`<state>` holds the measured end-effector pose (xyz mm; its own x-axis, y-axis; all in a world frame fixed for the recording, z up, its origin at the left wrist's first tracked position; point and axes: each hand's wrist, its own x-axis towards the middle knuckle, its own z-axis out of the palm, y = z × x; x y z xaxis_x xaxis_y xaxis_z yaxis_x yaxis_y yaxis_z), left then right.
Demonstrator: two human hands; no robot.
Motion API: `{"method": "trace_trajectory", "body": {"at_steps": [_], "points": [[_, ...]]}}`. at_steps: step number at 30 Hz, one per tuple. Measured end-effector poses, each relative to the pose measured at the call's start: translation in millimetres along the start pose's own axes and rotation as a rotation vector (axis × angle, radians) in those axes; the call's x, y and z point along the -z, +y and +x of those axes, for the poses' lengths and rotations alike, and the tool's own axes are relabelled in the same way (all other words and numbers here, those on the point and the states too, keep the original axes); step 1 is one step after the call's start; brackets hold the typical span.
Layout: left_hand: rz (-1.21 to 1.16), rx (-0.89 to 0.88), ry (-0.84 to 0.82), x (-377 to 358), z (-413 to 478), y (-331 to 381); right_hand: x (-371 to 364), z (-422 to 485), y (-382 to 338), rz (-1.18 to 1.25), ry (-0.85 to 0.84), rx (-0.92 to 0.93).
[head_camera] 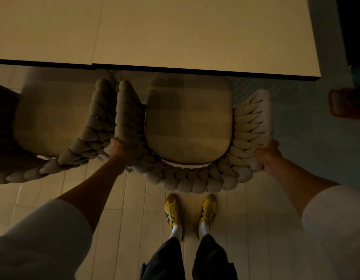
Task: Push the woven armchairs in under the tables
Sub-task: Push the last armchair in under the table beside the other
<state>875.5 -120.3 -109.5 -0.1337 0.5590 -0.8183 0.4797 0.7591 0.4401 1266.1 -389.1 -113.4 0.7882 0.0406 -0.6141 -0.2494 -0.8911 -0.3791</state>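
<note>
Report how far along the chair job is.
Done: nothing clearly; the left armchair has its seat mostly out from the table edge. In hand: left hand and right hand grip the braided back of the middle armchair, its seat front just reaching the table edge. Left: push it further under, likely the left one too.

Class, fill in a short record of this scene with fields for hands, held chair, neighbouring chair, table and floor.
left hand: grips the woven back at its left corner
right hand: grips the woven back at its right corner
held armchair: seat mostly out from under the table
second armchair: close on its left
table: pale top, dark edge
floor: pale tiles
</note>
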Motion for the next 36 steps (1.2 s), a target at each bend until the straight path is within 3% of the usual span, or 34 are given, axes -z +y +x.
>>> {"method": "trace_trajectory", "body": {"at_steps": [3,8,12,16,19,23,25,30,36], "points": [[0.2,-0.1,0.053,-1.8,-9.3,2.2,2.9,-5.7,-4.3,-0.028,-0.048,-0.01],[0.217,-0.067,0.016,-1.1,-10.3,7.1,-1.8,-14.7,-9.3,-0.046,-0.041,-0.013],[0.488,-0.168,0.144,-9.1,-23.7,16.0,-12.7,-33.3,-14.2,-0.096,0.057,-0.029],[0.786,-0.261,0.199,-23.6,-63.4,34.4,-10.7,-63.3,-20.7,-0.16,0.007,0.022],[0.936,-0.401,0.138,-34.3,-96.8,35.8,-3.7,-78.9,-16.0,-0.283,-0.108,0.088],[1.022,-0.448,-0.203,-48.1,-126.5,28.0,14.1,-124.7,-14.6,-0.437,-0.27,0.339],[1.107,-0.479,-0.291,-52.5,-145.7,22.1,17.0,-140.8,-9.4,-0.505,-0.318,0.427],[1.274,-0.593,-0.28,-55.5,-184.4,18.0,24.7,-170.7,-5.3,-0.583,-0.343,0.438],[1.287,-0.842,-0.125,-46.3,-249.4,73.9,76.8,-197.0,-50.3,-0.587,-0.166,0.509]]}}
